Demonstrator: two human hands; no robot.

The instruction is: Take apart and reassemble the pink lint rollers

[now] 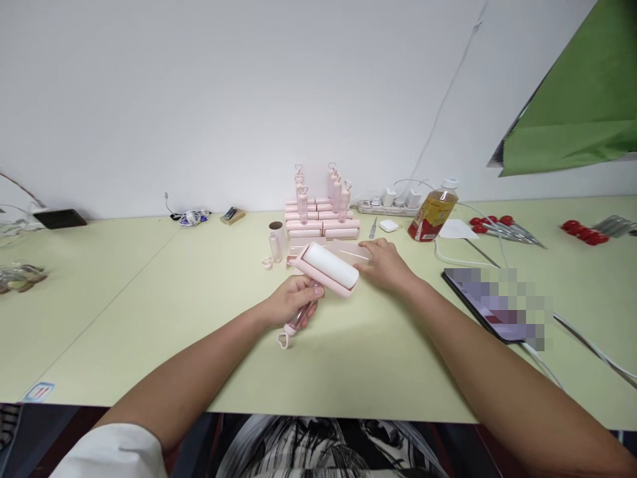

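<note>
My left hand [295, 302] is closed around the handle of a pink lint roller [328, 269], just above the table. Its white roll faces up, and a heart-shaped loop hangs from the handle's end. My right hand [385, 262] has thumb and fingers at the edge of a clear pinkish cover [348, 251], pinching it. Behind the roller head lies another clear cover [308, 243], partly hidden. To the left stand a clear handle piece [275, 247] and a cardboard tube [277, 230], with a loose pink heart loop [267, 263] nearby.
Several pink lint rollers [322, 216] are stacked near the wall, some handles upright. A power strip [388, 209], a drink bottle [432, 211] and a small white case [389, 226] stand right of them. A phone [490, 305] with cables and red-handled tools [502, 229] lie farther right.
</note>
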